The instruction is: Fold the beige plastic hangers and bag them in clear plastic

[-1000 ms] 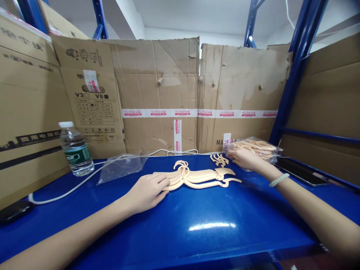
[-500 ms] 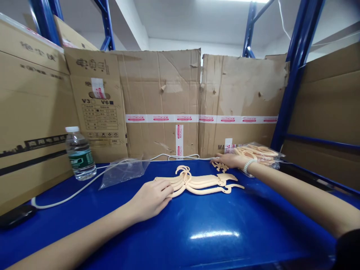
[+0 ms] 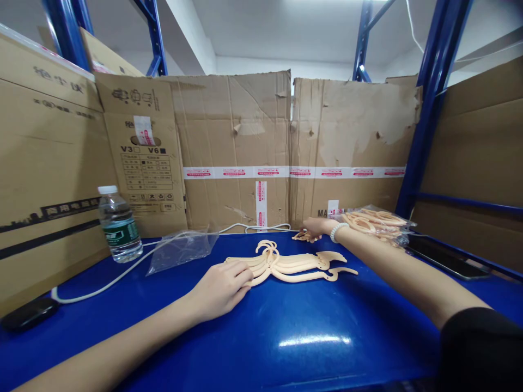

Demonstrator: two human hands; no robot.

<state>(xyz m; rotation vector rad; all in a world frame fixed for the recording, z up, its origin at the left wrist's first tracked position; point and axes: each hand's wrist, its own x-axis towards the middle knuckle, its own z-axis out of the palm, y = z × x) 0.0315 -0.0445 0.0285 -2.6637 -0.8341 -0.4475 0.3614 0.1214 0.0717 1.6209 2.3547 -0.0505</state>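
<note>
Several pale beige clothes hangers [image 3: 296,263] lie overlapped on the blue table, their curved hooks bunched at the middle top. My left hand [image 3: 224,288] is on their left ends, fingers closed over them. At the back of the table, my right hand [image 3: 318,227], with a beaded bracelet [image 3: 337,232] at its wrist, has its fingers curled down on a little heap of small beige pieces [image 3: 301,236]. The hand partly covers these pieces. Behind the right forearm sits a clear bag of beige plastic parts [image 3: 371,222].
A water bottle [image 3: 118,226] stands at the left beside a crumpled clear plastic bag [image 3: 180,250]. A white cable [image 3: 98,283] runs from a black device [image 3: 30,314] along the back. A phone [image 3: 447,258] lies at the right. Cardboard sheets [image 3: 237,141] wall in the back.
My right hand has moved left along the back of the table, and the small beige pieces have shifted left with it. More of the phone shows. My left hand stays on the hangers.
</note>
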